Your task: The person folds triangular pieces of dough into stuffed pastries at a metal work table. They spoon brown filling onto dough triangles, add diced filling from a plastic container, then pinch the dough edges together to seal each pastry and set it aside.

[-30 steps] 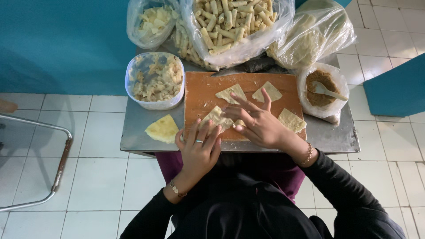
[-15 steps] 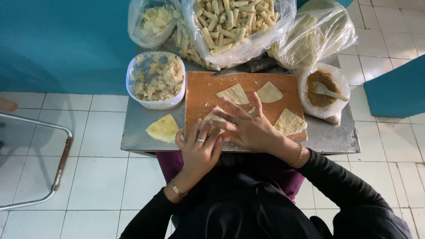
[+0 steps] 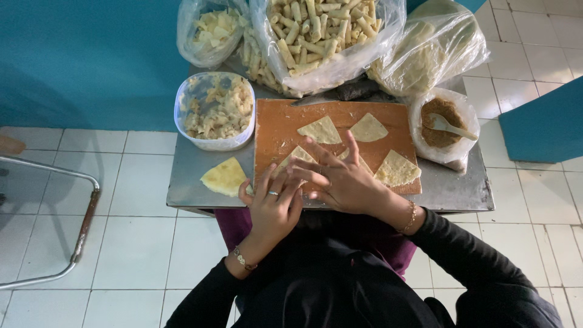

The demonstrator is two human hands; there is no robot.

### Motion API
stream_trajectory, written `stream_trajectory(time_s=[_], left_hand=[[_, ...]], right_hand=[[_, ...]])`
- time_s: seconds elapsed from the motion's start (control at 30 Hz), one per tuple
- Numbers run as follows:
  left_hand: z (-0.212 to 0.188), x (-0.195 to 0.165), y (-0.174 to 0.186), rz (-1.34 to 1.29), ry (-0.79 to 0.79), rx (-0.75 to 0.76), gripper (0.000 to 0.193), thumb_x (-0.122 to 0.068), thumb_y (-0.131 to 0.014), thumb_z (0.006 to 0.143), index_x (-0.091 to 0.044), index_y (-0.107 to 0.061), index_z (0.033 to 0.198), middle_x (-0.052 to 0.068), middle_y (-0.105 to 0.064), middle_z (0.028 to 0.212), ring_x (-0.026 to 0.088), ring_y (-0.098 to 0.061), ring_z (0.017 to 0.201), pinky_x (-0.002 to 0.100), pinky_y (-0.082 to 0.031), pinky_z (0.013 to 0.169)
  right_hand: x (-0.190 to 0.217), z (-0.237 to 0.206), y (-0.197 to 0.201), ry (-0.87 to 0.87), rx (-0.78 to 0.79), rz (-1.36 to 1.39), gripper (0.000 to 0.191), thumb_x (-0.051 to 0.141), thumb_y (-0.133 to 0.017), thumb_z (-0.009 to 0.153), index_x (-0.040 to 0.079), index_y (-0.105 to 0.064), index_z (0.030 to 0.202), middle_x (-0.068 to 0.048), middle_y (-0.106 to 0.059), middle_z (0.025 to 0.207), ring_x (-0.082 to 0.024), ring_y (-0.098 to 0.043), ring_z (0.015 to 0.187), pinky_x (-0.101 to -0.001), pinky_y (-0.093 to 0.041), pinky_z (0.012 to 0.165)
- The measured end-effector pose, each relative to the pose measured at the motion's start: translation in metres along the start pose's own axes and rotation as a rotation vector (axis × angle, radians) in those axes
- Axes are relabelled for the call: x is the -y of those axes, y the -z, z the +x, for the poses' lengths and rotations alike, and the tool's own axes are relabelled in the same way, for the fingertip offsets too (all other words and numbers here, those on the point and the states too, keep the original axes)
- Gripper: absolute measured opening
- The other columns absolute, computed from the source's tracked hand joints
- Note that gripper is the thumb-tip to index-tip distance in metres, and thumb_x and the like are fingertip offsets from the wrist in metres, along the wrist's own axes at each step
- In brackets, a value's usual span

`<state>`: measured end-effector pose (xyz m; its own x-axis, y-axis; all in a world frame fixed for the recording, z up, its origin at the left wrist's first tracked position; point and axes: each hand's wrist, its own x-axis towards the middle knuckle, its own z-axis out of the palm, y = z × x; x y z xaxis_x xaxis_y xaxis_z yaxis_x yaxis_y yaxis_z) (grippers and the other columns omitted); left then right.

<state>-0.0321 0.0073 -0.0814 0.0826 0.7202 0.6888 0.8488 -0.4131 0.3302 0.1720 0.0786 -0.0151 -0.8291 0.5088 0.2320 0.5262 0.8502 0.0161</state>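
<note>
An orange cutting board (image 3: 279, 124) lies on a small metal table (image 3: 188, 176). Three triangular pastry wrappers lie open on it: one at the centre (image 3: 320, 130), one to its right (image 3: 368, 128), one at the right front (image 3: 396, 169). A fourth wrapper (image 3: 296, 157) sits at the board's front, and both hands press on it. My left hand (image 3: 274, 203), with a ring, rests on its near edge. My right hand (image 3: 340, 179) crosses over it, fingers spread. A stack of yellow wrappers (image 3: 225, 177) lies left of the board.
A plastic tub of pale chopped filling (image 3: 215, 109) stands left of the board. A bag with brown filling and a white spoon (image 3: 443, 121) sits at the right. Big bags of finished rolls (image 3: 322, 33) and wrappers (image 3: 425, 51) crowd the back. A metal chair frame (image 3: 79, 225) stands at the left.
My right hand has slid left across the board, away from the right-front wrapper and over the front wrapper by my left hand. The left hand has hardly moved.
</note>
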Motion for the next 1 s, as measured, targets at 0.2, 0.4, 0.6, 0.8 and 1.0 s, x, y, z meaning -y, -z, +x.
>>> stream_trajectory(time_s=[0.2,0.4,0.6,0.8,1.0], left_hand=[[0.001,0.001,0.002,-0.006,-0.014,-0.045,0.023,-0.024,-0.071,0.095,-0.018,-0.075,0.117,0.000,-0.070,0.131,0.024,-0.052,0.137,0.053,-0.020,0.112],[0.007,0.006,-0.001,-0.072,-0.077,-0.073,0.022,-0.020,-0.070,0.095,-0.013,-0.074,0.115,0.005,-0.070,0.125,0.026,-0.060,0.126,0.049,-0.036,0.107],[0.007,0.011,-0.009,0.005,-0.197,-0.129,0.025,-0.020,-0.065,0.094,-0.009,-0.074,0.116,0.011,-0.069,0.121,0.031,-0.064,0.119,0.044,-0.049,0.096],[0.003,0.011,-0.014,0.011,-0.194,-0.135,0.024,-0.022,-0.066,0.095,-0.010,-0.074,0.114,0.010,-0.069,0.116,0.031,-0.063,0.117,0.044,-0.049,0.095],[0.002,0.010,-0.015,0.056,-0.194,-0.145,0.027,-0.021,-0.064,0.095,-0.011,-0.074,0.117,0.008,-0.070,0.123,0.028,-0.064,0.122,0.042,-0.047,0.096]], right_hand=[[-0.005,0.005,-0.004,-0.049,0.019,-0.059,0.058,0.058,-0.043,0.102,0.033,-0.042,0.154,0.006,-0.046,0.161,-0.020,-0.017,0.158,-0.0743,0.012,0.113],[-0.017,0.017,0.021,-0.076,-0.012,0.044,0.061,0.055,-0.030,0.107,0.023,-0.037,0.159,0.004,-0.040,0.164,-0.028,-0.013,0.160,-0.0774,0.013,0.111],[-0.016,0.077,0.022,0.057,0.005,0.262,0.052,0.042,-0.023,0.115,0.022,-0.025,0.163,-0.002,-0.035,0.170,-0.033,-0.007,0.161,-0.0751,0.008,0.117],[0.004,0.116,0.004,-0.022,0.098,0.243,0.058,0.042,-0.030,0.111,0.019,-0.024,0.164,-0.003,-0.039,0.160,-0.029,-0.010,0.162,-0.0735,0.008,0.115],[-0.008,0.097,0.018,0.017,-0.025,0.289,0.043,0.029,-0.033,0.113,0.018,-0.038,0.155,-0.007,-0.048,0.162,-0.027,-0.021,0.160,-0.0715,0.006,0.118]])
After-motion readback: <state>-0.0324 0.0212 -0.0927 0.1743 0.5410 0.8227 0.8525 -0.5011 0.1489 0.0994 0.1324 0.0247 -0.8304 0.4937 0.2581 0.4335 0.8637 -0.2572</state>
